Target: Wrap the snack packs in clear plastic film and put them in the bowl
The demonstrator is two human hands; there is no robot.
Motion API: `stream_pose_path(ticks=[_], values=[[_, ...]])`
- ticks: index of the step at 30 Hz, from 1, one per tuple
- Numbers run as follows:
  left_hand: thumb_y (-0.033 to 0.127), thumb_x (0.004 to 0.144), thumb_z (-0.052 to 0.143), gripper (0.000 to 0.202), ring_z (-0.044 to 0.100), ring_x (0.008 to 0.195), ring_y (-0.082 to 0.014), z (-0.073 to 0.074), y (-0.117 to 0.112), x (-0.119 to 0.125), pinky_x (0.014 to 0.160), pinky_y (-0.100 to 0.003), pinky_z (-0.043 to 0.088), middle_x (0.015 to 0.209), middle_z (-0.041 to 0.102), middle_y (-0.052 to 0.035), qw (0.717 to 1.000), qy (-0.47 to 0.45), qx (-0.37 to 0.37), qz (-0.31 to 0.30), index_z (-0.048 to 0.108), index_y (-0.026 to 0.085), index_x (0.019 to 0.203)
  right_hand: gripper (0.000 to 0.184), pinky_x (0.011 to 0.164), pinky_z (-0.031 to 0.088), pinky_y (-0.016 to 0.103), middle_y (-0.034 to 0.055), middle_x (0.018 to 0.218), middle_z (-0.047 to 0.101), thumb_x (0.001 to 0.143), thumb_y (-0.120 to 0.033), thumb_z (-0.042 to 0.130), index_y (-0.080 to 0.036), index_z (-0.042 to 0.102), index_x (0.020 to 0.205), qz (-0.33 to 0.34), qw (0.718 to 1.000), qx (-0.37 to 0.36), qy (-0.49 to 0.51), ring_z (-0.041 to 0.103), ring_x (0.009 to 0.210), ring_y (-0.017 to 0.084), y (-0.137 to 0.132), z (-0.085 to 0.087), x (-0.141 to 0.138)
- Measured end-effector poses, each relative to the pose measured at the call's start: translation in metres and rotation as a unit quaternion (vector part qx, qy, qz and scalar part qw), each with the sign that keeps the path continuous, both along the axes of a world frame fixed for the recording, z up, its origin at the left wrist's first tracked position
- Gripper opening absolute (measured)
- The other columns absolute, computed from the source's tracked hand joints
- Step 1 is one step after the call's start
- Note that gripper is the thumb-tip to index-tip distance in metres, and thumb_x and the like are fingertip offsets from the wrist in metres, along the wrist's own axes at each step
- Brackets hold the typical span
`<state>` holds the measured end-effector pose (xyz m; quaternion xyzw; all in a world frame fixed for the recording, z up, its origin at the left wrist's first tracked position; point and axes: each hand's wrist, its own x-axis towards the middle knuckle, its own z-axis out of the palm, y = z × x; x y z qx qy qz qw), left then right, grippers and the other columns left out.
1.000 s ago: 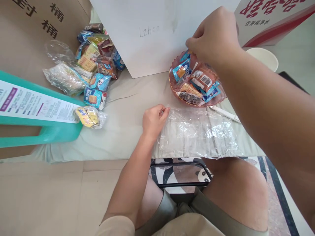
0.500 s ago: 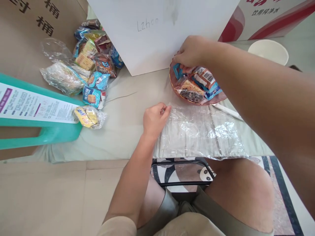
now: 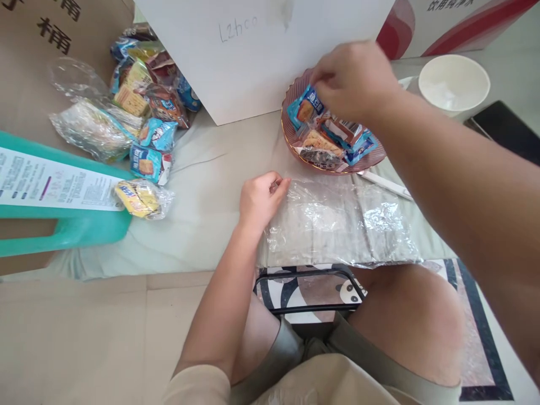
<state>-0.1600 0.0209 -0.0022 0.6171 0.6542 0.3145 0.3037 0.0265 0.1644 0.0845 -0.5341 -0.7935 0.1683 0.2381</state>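
My left hand (image 3: 262, 197) rests on the cloth-covered surface. Its thumb and finger are pinched on the upper left corner of a clear plastic bag (image 3: 320, 222), which lies flat along the front edge. Over a pink ribbed glass bowl (image 3: 291, 140) is my right hand (image 3: 352, 79), blurred by motion, fingers bent downward. Just below its fingertips a blue biscuit packet (image 3: 306, 109) leans at the bowl's left side; whether the fingers grip it I cannot make out. Other wrapped snacks (image 3: 323, 143) fill the bowl. Beside the bag lies a white strip-like object (image 3: 386, 184), partly behind my right forearm.
A white box (image 3: 261, 62) stands behind the bowl. On the left are a pile of packaged snacks (image 3: 147, 95), a yellow packet (image 3: 141, 198) and a green container (image 3: 93, 228). To the right sit a white bowl (image 3: 455, 84) and a black phone-like object (image 3: 510, 129).
My right hand has lifted and shifted right from the bowl's left side, uncovering the blue biscuit packet. The left hand keeps its pinch on the bag. The view has swung slightly right.
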Motion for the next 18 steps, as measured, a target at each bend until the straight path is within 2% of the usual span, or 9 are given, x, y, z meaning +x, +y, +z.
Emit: stream_pose_path(ticks=[1,2,4,6,9,11,13,16,18], values=[[0.044,0.087,0.062,0.032,0.036,0.054,-0.0104,-0.001,0.001,0.0,0.059,-0.027,0.028,0.054,0.042,0.0052,1.0,-0.002,0.006,-0.005,0.057,0.02,0.067,0.033,0.111,0.045,0.049,0.0113,0.114,0.08,0.085,-0.008,0.058,-0.006,0.08,0.11,-0.014,1.0,0.019,-0.018,0.069,0.116,0.028,-0.017,0.007,0.007],[0.044,0.087,0.063,0.032,0.035,0.053,-0.0103,-0.001,0.002,0.0,0.059,-0.028,0.028,0.053,0.042,0.0054,1.0,-0.002,0.01,-0.009,0.057,0.02,0.066,0.032,0.103,0.05,0.042,0.0099,0.108,0.08,0.087,-0.013,0.057,-0.009,0.08,0.109,-0.04,0.998,0.048,-0.028,0.071,0.107,0.023,-0.038,0.013,0.017],[0.042,0.086,0.063,0.032,0.034,0.053,-0.0099,-0.001,0.004,-0.001,0.059,-0.028,0.028,0.052,0.04,0.0059,1.0,0.0,0.014,-0.012,0.056,0.019,0.065,0.022,0.083,0.055,0.034,0.0041,0.087,0.079,0.085,-0.015,0.059,-0.014,0.079,0.092,-0.084,0.994,0.07,0.02,0.071,0.081,0.017,-0.085,0.02,0.039],[0.04,0.085,0.065,0.032,0.033,0.053,-0.0095,0.0,0.006,-0.001,0.058,-0.027,0.028,0.052,0.039,0.0062,1.0,0.001,0.016,-0.017,0.054,0.019,0.063,0.016,0.077,0.058,0.034,0.0035,0.087,0.079,0.085,-0.023,0.063,-0.018,0.075,0.094,-0.014,0.995,0.028,0.1,0.073,0.079,0.019,-0.131,0.014,0.061],[0.038,0.084,0.067,0.03,0.034,0.053,-0.0091,-0.001,0.009,-0.003,0.057,-0.027,0.028,0.052,0.04,0.0061,0.999,-0.007,0.03,-0.02,0.055,0.019,0.063,0.04,0.089,0.059,0.046,0.0097,0.115,0.078,0.085,-0.042,0.073,-0.023,0.07,0.12,0.074,0.996,-0.018,0.04,0.074,0.104,0.03,-0.177,-0.014,0.086],[0.035,0.083,0.069,0.028,0.035,0.053,-0.0088,-0.003,0.01,-0.004,0.057,-0.026,0.029,0.053,0.041,0.006,0.999,-0.012,0.046,-0.015,0.057,0.019,0.064,0.047,0.094,0.057,0.054,0.0131,0.126,0.074,0.083,-0.041,0.073,-0.023,0.067,0.127,0.075,0.997,-0.02,-0.019,0.07,0.114,0.036,-0.188,-0.036,0.095],[0.033,0.082,0.071,0.026,0.035,0.053,-0.0085,-0.006,0.011,-0.005,0.056,-0.026,0.029,0.053,0.042,0.006,0.998,-0.013,0.062,-0.014,0.058,0.018,0.064,0.034,0.095,0.055,0.056,0.0131,0.122,0.075,0.083,-0.032,0.067,-0.023,0.07,0.116,0.035,0.998,-0.006,-0.056,0.07,0.113,0.038,-0.19,-0.054,0.098],[0.031,0.082,0.072,0.024,0.035,0.054,-0.0084,-0.013,0.011,-0.009,0.057,-0.026,0.03,0.053,0.041,0.0062,0.997,-0.008,0.074,-0.023,0.06,0.019,0.066,0.015,0.086,0.056,0.048,0.0099,0.099,0.077,0.084,-0.021,0.059,-0.024,0.072,0.091,-0.065,0.997,0.019,-0.048,0.072,0.095,0.031,-0.186,-0.068,0.102],[0.031,0.082,0.073,0.023,0.034,0.054,-0.0083,-0.017,0.011,-0.012,0.057,-0.026,0.03,0.054,0.041,0.0063,0.996,-0.002,0.079,-0.03,0.061,0.019,0.067,0.014,0.079,0.056,0.043,0.0082,0.093,0.076,0.085,-0.022,0.059,-0.024,0.073,0.088,-0.11,0.994,0.025,-0.011,0.072,0.085,0.027,-0.184,-0.071,0.106]])
